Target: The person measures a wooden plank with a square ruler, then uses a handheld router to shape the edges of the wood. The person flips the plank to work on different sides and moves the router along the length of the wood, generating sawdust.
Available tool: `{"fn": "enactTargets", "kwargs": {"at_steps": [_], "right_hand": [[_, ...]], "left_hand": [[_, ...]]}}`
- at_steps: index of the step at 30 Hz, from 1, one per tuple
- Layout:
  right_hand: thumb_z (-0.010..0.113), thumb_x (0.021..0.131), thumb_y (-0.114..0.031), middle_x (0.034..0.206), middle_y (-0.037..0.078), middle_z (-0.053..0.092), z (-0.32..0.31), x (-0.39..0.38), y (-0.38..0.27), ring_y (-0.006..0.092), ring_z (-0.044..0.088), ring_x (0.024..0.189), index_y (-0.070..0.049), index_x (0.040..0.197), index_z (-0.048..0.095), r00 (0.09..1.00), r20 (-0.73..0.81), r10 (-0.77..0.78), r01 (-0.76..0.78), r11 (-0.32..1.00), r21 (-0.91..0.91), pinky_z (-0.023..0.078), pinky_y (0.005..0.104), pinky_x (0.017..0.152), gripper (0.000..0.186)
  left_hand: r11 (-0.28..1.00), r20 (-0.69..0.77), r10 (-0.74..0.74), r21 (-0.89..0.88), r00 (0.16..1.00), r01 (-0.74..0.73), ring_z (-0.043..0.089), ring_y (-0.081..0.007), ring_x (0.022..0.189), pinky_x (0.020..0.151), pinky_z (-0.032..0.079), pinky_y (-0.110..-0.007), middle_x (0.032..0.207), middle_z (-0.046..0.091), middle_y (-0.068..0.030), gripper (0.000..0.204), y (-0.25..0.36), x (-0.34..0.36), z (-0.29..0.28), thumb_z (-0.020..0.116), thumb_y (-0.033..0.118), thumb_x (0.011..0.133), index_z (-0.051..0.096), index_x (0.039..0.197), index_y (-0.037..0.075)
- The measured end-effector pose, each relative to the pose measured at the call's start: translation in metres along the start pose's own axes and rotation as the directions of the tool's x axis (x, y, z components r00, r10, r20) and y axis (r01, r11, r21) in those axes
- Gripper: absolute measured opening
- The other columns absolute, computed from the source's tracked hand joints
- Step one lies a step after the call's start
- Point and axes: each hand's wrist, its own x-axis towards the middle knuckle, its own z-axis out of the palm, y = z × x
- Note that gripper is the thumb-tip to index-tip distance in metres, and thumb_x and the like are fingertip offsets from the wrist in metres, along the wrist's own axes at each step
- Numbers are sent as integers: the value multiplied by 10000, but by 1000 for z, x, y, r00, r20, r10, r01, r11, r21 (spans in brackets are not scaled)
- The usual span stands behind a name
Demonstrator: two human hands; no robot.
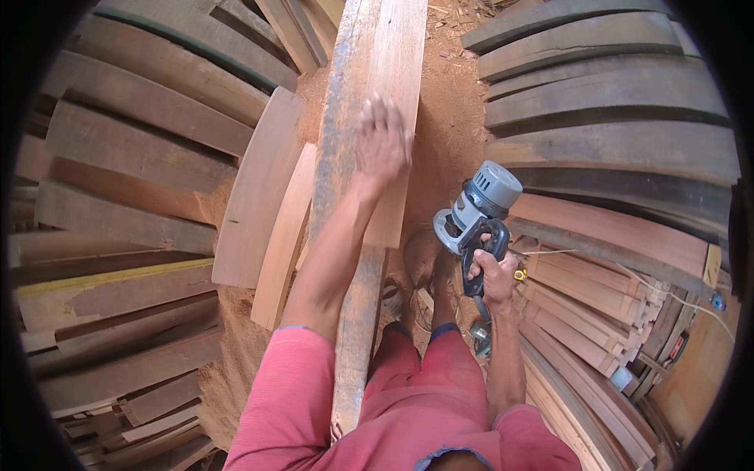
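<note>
A pale reddish plank [389, 216] lies lengthwise on a long weathered timber [352, 330] in the middle of the view. My left hand [381, 141] rests on the plank, fingers extended and slightly blurred, forearm over the timber. My right hand [491, 279] grips the black handle of a grey and silver handheld router [487, 196], held tilted to the right of the timber with its round base plate facing left. A small yellow object [520, 275] shows just beside my right hand; I cannot make out what it is.
Stacked boards line the left [141, 173] and right [605, 149] sides, with loose pale planks [255, 188] beside the timber. Sawdust [444, 86] covers the ground. A cord [699, 308] runs at the right, and a green and grey tool [481, 337] lies low beside my legs.
</note>
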Motion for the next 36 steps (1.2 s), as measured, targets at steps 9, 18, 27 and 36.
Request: {"fn": "enactTargets", "kwargs": {"at_steps": [9, 18, 27, 36], "right_hand": [[682, 897, -42, 768, 48, 607, 9, -107, 4, 105, 573, 582, 28, 1226, 549, 983, 60, -175, 179, 982, -62, 493, 269, 553, 361], [694, 914, -53, 755, 16, 633, 35, -165, 24, 80, 584, 629, 3, 1214, 567, 922, 190, -336, 353, 933, -64, 487, 259, 578, 330], [717, 884, -66, 792, 11, 636, 76, -175, 89, 71, 588, 684, 16, 1196, 547, 886, 251, -389, 457, 821, -341, 491, 253, 630, 364], [713, 871, -26, 806, -1, 601, 108, -167, 144, 89, 566, 704, -29, 1055, 564, 830, 317, -459, 556, 720, -414, 483, 279, 666, 238]], "left_hand": [[874, 393, 335, -470, 856, -126, 406, -400, 1467, 1238, 289, -507, 1559, 447, -237, 553, -19, -254, -107, 705, 292, 924, 571, 1406, 58], [868, 234, 295, -470, 926, -158, 420, -411, 1448, 1222, 327, -491, 1531, 469, -243, 990, -11, -188, -149, 804, 524, 808, 374, 1549, 28], [847, 336, 377, -501, 863, -175, 396, -417, 1472, 1257, 283, -492, 1533, 476, -230, 949, -29, -186, -115, 852, 435, 780, 408, 1512, 26], [813, 173, 398, -521, 901, -260, 417, -374, 1476, 1271, 283, -497, 1489, 556, -181, 405, -55, -191, -88, 771, 111, 836, 605, 1198, 38]]}}
